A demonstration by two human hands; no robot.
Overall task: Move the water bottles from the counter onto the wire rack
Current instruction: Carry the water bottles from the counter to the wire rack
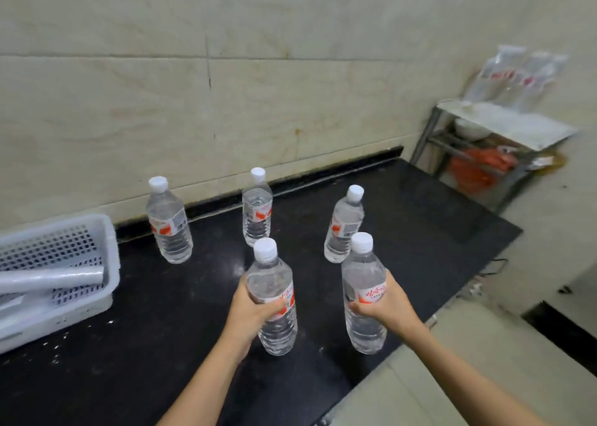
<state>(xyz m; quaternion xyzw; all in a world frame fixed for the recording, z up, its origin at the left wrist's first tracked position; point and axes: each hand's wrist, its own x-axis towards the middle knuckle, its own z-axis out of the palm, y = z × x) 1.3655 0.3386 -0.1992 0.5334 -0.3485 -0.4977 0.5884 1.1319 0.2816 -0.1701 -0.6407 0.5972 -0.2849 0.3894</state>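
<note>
**Q:** What is the person holding right now?

**A:** A clear water bottle in each hand. The left hand (250, 309) is wrapped around the middle of the near left bottle (274, 299), over its red and white label. The right hand (386, 301) is clasped the same way around the near right bottle (363, 296). Both bottles are upright with white caps on. I cannot tell whether their bases are touching the black desk (181, 312) or are just above it.

**Q:** Where are the other bottles?

**A:** Three more stand upright on the desk, farther back toward the tiled wall: the far left bottle (168, 222), the middle bottle (257, 207) and the far right bottle (344, 225). A white perforated basket (109, 235) sits at the desk's left edge.

**Q:** And the wire rack?

**A:** The wire rack (478, 154) stands past the desk's far right end, in the corner. A blurred group of bottles (520, 79) already stands on its top shelf.

**Q:** How should this carry be done well?

**A:** In my judgement, lift both bottles straight up so they clear the far right bottle just behind the right hand. Keep each grip firm at the label, since thin, full bottles can flex and slip. Set them down upright beside those on the rack, on a free patch of shelf.
</note>
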